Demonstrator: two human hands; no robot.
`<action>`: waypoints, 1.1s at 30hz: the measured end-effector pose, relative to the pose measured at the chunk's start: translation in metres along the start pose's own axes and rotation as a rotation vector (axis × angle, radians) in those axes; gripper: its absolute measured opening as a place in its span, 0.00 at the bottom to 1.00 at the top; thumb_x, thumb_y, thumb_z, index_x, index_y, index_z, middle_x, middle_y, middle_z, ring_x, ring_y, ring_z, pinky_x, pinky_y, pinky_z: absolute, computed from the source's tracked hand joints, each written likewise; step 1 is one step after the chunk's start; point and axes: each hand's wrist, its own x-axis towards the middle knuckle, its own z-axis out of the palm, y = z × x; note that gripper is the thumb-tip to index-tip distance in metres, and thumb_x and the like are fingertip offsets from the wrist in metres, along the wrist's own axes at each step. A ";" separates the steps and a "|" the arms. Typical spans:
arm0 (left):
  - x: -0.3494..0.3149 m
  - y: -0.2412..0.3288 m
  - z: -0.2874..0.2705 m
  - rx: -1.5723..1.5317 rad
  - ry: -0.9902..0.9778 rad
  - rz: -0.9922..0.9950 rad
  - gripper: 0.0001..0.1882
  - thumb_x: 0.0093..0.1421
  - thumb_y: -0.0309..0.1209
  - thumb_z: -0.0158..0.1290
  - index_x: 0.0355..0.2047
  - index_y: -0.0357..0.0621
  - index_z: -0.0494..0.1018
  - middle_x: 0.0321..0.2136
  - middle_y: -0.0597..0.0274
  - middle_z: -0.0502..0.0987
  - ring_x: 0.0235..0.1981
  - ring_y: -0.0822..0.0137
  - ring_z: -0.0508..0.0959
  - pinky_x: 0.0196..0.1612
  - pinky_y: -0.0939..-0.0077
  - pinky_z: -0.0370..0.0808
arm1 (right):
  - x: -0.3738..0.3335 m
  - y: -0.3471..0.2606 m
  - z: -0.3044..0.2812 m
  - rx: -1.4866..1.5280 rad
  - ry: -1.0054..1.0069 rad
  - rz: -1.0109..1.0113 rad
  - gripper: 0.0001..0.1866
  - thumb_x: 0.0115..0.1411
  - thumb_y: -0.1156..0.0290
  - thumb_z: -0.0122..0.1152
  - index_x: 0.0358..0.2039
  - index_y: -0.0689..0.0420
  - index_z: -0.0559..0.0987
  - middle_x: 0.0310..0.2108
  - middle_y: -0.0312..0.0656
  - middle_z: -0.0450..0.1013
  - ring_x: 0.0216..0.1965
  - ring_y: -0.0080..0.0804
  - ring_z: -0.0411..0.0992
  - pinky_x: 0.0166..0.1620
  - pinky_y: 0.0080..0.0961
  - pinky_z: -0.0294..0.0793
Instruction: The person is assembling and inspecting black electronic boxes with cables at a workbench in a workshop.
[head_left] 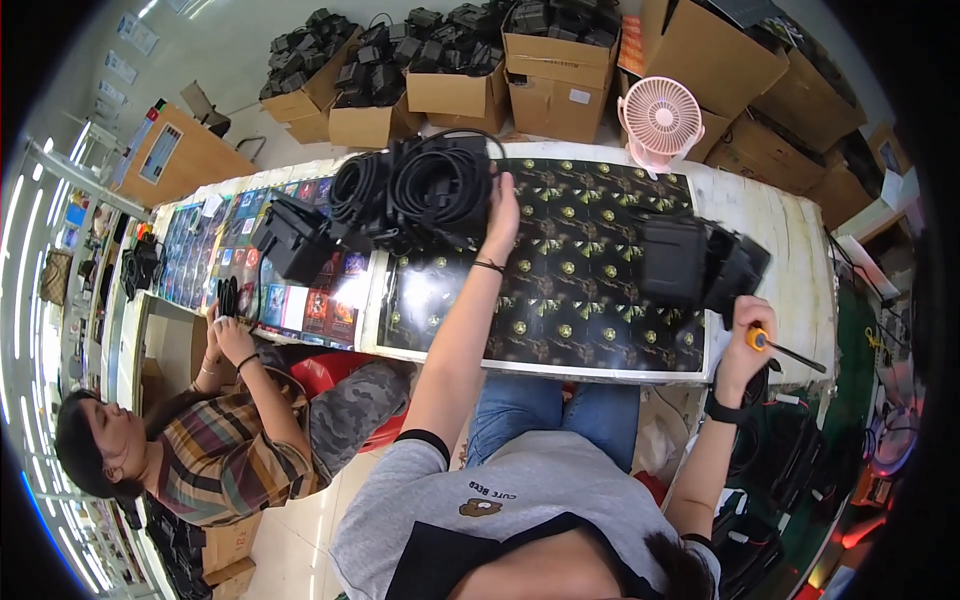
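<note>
My left hand (503,215) reaches to the far side of the table. Its fingers are curled against the right edge of a pile of black devices with coiled black cables (437,185), and its fingertips are partly hidden behind them. At the right, my right hand (747,335) is closed round a screwdriver (790,352) with a yellow-orange handle, the shaft pointing right. Just above that hand are black plastic housings (674,258), slightly smeared by motion; whether it also grips one, I cannot tell. Another black housing (290,238) lies left of the cable pile.
Printed sheets cover the long white table (770,200). A pink fan (662,118) stands at its far edge, before cardboard boxes (455,95) heaped with black devices. To my left a seated co-worker (225,430) holds a bundle of black cable (228,296).
</note>
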 end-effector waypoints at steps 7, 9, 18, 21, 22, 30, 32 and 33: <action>0.025 -0.039 -0.053 -0.150 0.034 0.615 0.28 0.68 0.39 0.44 0.61 0.31 0.60 0.63 0.45 0.62 0.65 0.52 0.60 0.66 0.70 0.54 | -0.046 0.021 0.021 0.429 -0.169 0.160 0.15 0.56 0.86 0.60 0.27 0.54 0.64 0.25 0.35 0.67 0.27 0.22 0.65 0.32 0.17 0.65; 0.001 -0.046 -0.052 -0.032 0.095 0.673 0.26 0.66 0.36 0.49 0.60 0.34 0.63 0.59 0.47 0.67 0.61 0.57 0.67 0.62 0.71 0.61 | -0.059 0.034 0.025 0.435 -0.090 0.252 0.14 0.57 0.84 0.60 0.27 0.53 0.65 0.25 0.33 0.65 0.27 0.19 0.62 0.32 0.15 0.63; -0.121 -0.083 -0.070 0.058 -0.730 0.637 0.17 0.66 0.33 0.50 0.53 0.41 0.72 0.46 0.60 0.78 0.47 0.70 0.76 0.50 0.76 0.71 | -0.069 0.045 0.032 0.070 0.024 0.565 0.09 0.61 0.81 0.56 0.42 0.56 0.73 0.42 0.32 0.70 0.28 0.14 0.65 0.23 0.11 0.64; -0.141 -0.098 -0.076 0.121 -0.571 0.794 0.17 0.66 0.35 0.50 0.51 0.40 0.74 0.47 0.57 0.78 0.45 0.66 0.77 0.50 0.75 0.71 | -0.072 0.038 0.024 0.179 0.014 0.739 0.09 0.64 0.71 0.58 0.44 0.54 0.73 0.42 0.32 0.70 0.27 0.13 0.65 0.23 0.12 0.64; -0.143 -0.100 -0.080 0.114 -0.584 0.819 0.16 0.66 0.34 0.51 0.51 0.41 0.74 0.47 0.56 0.78 0.46 0.65 0.77 0.51 0.73 0.71 | -0.076 0.035 0.022 0.157 0.024 0.774 0.09 0.64 0.71 0.58 0.44 0.54 0.73 0.42 0.32 0.70 0.27 0.13 0.65 0.23 0.12 0.64; -0.153 -0.100 -0.087 -0.064 -0.725 0.598 0.17 0.65 0.26 0.52 0.54 0.37 0.72 0.54 0.56 0.75 0.52 0.69 0.75 0.55 0.76 0.71 | -0.104 0.008 0.017 0.370 0.008 0.909 0.15 0.63 0.62 0.60 0.46 0.55 0.73 0.39 0.32 0.67 0.47 0.22 0.64 0.56 0.20 0.58; -0.161 -0.094 -0.082 -0.076 -0.662 0.668 0.18 0.64 0.26 0.53 0.54 0.36 0.72 0.54 0.55 0.75 0.52 0.68 0.75 0.54 0.75 0.71 | -0.099 0.008 0.016 0.507 -0.013 0.833 0.23 0.56 0.73 0.65 0.52 0.55 0.70 0.41 0.32 0.64 0.46 0.23 0.63 0.54 0.20 0.60; -0.165 -0.091 -0.081 -0.066 -0.620 0.721 0.18 0.63 0.25 0.54 0.54 0.36 0.72 0.55 0.55 0.74 0.52 0.68 0.76 0.54 0.75 0.72 | -0.098 0.008 0.016 0.511 -0.032 0.850 0.23 0.56 0.73 0.65 0.52 0.55 0.70 0.41 0.32 0.64 0.46 0.23 0.63 0.54 0.20 0.60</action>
